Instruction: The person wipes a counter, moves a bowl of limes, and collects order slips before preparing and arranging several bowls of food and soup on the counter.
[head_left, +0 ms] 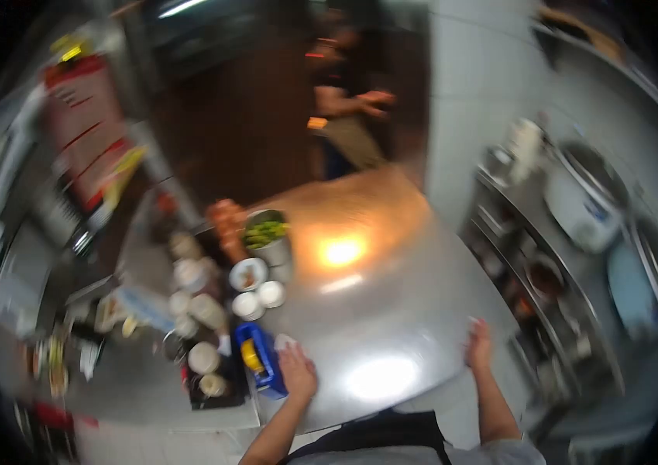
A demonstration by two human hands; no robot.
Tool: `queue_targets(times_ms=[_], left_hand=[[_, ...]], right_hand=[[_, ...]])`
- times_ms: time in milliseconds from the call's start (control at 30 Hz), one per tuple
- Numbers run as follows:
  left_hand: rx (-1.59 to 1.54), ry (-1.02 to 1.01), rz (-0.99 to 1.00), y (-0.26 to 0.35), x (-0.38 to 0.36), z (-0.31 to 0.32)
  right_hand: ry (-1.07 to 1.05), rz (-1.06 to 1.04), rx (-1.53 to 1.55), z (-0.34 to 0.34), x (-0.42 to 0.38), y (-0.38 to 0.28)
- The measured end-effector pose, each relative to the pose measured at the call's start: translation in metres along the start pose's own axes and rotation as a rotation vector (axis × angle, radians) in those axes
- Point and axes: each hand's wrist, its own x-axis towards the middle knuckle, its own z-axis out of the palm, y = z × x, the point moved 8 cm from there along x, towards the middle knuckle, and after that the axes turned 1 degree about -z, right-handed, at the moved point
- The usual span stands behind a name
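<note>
My left hand [298, 374] lies on the steel table [391, 325], fingers stretched forward, right beside a blue tape dispenser [269, 372] with a yellow roll in it. At its fingertips is a small white patch [285, 342], too blurred to name. At the table's right edge, my right hand [479, 346] has its fingers extended and nothing shows in it. Left of the tabletop's middle stand white tubs [248, 305], a white bowl [248, 274] with food in it and a metal container [269, 232] of green vegetables.
Bottles and jars [203, 310] crowd the left side, with a black tray [216, 391] in front. A person [340, 101] stands beyond the far table edge. On the right, a steel shelf unit [569, 271] carries large pots [588, 201]. A red-and-white poster [85, 128] hangs at left.
</note>
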Motion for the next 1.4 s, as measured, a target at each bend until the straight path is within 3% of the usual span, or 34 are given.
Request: queue_targets(times_ms=[33, 67, 100, 167, 233, 267, 300, 333, 367, 433, 500, 533, 567, 667, 767, 833, 933, 967, 1000, 1133, 1300, 1400], left_hand=[[-0.008, 0.027, -0.02, 0.001, -0.009, -0.001], [-0.039, 0.021, -0.057, 0.002, -0.018, -0.003], [-0.073, 0.016, -0.086, 0.003, -0.025, -0.006], [-0.087, 0.048, -0.17, 0.002, -0.039, -0.011], [-0.112, 0.061, -0.212, 0.008, -0.038, -0.02], [-0.141, 0.052, -0.229, 0.01, -0.039, -0.023], [-0.173, 0.034, -0.24, 0.015, -0.044, -0.026], [-0.236, 0.001, -0.264, 0.019, -0.047, -0.036], [-0.235, 0.016, -0.295, 0.019, -0.055, -0.043], [-0.502, 0.042, -0.157, 0.029, -0.062, -0.058], [-0.638, 0.107, -0.078, 0.02, -0.078, -0.09], [-0.839, -0.071, -0.128, 0.012, -0.088, -0.099], [-1.037, -0.256, -0.173, 0.007, -0.104, -0.104], [-1.071, -0.057, -0.332, -0.052, -0.159, -0.136], [-0.997, 0.003, -0.446, -0.112, -0.219, -0.156], [-0.978, 0.076, -0.627, -0.162, -0.263, -0.174], [-0.863, 0.165, -0.56, -0.215, -0.312, -0.218], [-0.868, 0.133, -0.658, -0.238, -0.33, -0.224], [-0.869, 0.098, -0.759, -0.259, -0.349, -0.228], [-0.765, 0.108, -0.764, -0.321, -0.393, -0.267], [-0.829, 0.125, -0.816, -0.375, -0.42, -0.27], [-0.818, 0.119, -0.812, -0.398, -0.411, -0.263]], right_hand=[[0.055, 0.357, 0.479, -0.006, 0.016, 0.013], [-0.048, 0.495, 0.582, 0.004, 0.033, 0.055], [0.068, 0.361, 0.459, 0.001, 0.046, 0.019], [0.016, -0.278, -0.374, 0.055, 0.05, -0.005], [-0.15, 0.429, 1.022, 0.159, 0.022, 0.0], [-0.302, 0.181, 0.72, 0.184, -0.001, -0.045], [-0.464, -0.205, 0.236, 0.19, -0.032, -0.119], [-0.529, -0.662, 0.032, 0.199, -0.069, -0.178], [-0.627, -0.77, 0.052, 0.206, -0.093, -0.22], [-0.777, -0.882, 0.15, 0.211, -0.126, -0.28], [-0.947, -0.866, 0.237, 0.226, -0.133, -0.302], [-0.947, -0.888, 0.243, 0.232, -0.126, -0.315], [-0.935, -0.801, 0.261, 0.24, -0.104, -0.322], [-0.803, -0.663, 0.393, 0.246, -0.044, -0.391], [-0.591, -0.714, 0.547, 0.199, -0.025, -0.512], [-0.432, -0.874, 0.638, 0.164, -0.042, -0.59], [-0.459, -0.933, 0.781, 0.142, -0.091, -0.684], [-0.511, -0.956, 0.82, 0.141, -0.11, -0.712], [-0.456, -1.056, 0.819, 0.139, -0.128, -0.738], [-0.257, -1.339, 0.75, 0.145, -0.177, -0.827], [-0.025, -1.44, 0.533, 0.192, -0.156, -0.911], [0.013, -1.283, 0.466, 0.233, -0.093, -0.954]])
